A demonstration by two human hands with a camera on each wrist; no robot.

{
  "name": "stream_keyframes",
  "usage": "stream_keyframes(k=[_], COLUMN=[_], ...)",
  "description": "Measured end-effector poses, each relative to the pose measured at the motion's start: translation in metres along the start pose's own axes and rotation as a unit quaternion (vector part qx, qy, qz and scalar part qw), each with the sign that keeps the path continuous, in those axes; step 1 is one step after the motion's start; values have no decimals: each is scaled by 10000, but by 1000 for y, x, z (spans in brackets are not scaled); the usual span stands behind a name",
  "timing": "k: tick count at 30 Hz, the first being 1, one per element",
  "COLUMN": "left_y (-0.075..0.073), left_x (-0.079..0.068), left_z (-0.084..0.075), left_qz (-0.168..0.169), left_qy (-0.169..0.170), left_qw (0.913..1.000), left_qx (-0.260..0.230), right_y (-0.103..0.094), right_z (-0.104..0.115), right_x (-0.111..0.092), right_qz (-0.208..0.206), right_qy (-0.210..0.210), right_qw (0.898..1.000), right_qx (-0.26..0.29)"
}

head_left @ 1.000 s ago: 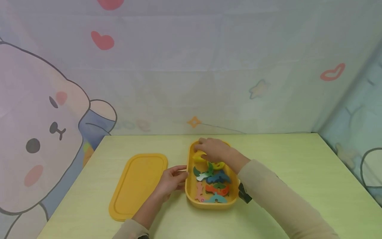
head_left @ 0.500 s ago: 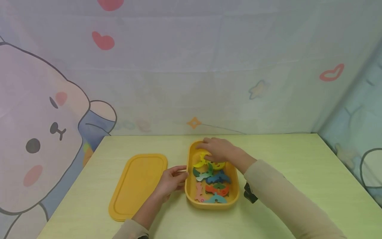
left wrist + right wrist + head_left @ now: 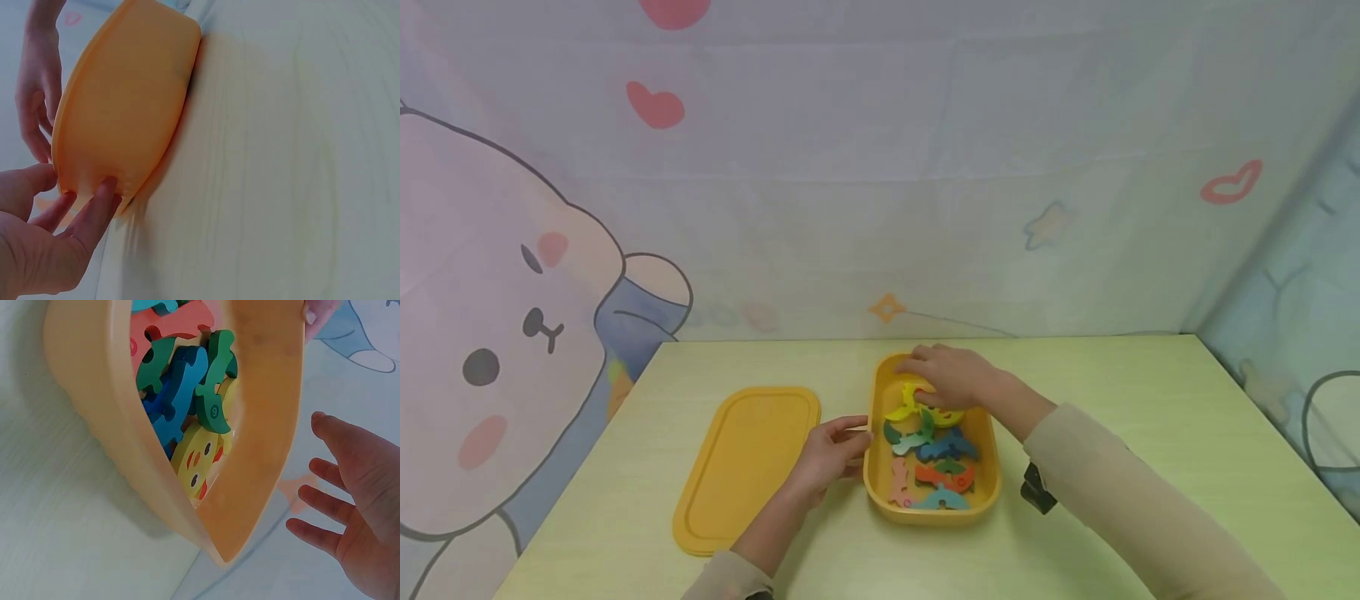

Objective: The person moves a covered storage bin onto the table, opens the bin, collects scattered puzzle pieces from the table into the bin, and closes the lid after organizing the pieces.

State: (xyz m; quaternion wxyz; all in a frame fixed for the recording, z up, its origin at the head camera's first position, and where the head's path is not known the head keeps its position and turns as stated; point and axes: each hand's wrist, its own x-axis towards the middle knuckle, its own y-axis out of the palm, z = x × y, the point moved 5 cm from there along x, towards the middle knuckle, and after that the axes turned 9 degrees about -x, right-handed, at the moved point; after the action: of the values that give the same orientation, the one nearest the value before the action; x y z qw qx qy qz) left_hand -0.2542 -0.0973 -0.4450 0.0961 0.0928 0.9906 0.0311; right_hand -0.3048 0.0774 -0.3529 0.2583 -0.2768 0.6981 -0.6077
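A yellow plastic box (image 3: 932,515) on the table holds wooden puzzle pieces. My left hand (image 3: 833,454) grips its left side, the thumb at the rim and the fingers (image 3: 94,215) against the outer wall. Over the far end of the box hovers my right hand (image 3: 362,500), fingers apart and holding nothing. Below it lie a yellow piece (image 3: 901,410) and a yellow piece with a painted face (image 3: 199,456). Nearer in the box are green (image 3: 212,415), blue (image 3: 951,446), orange-red (image 3: 934,476), pink (image 3: 899,479) and light blue (image 3: 943,499) pieces.
A flat yellow lid (image 3: 748,467) lies on the table left of the box, beside my left forearm. The pale wooden table (image 3: 1150,433) extends to the right. A cloth backdrop (image 3: 850,167) with cartoon prints hangs behind its far edge.
My right hand has let go of the yellow piece, which now lies in the box, and has shifted slightly right. The left hand stays at the box's side.
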Motion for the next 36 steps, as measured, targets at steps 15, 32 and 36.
stream_keyframes(k=[15, 32, 36], left_y=[0, -16, -25], left_x=[-1, -11, -15], left_z=[-5, -26, -33], left_qz=[-652, -1096, -1131], left_qy=[461, 1346, 1537], left_qw=[9945, 9660, 9547], left_qx=[675, 1916, 2281], right_y=[-5, -14, -16], right_z=[12, 37, 41], right_x=[-6, -3, -1], right_qz=[-653, -1025, -968], right_qy=[-173, -360, -322], right_qw=[9977, 9941, 9948], right_qx=[23, -66, 3])
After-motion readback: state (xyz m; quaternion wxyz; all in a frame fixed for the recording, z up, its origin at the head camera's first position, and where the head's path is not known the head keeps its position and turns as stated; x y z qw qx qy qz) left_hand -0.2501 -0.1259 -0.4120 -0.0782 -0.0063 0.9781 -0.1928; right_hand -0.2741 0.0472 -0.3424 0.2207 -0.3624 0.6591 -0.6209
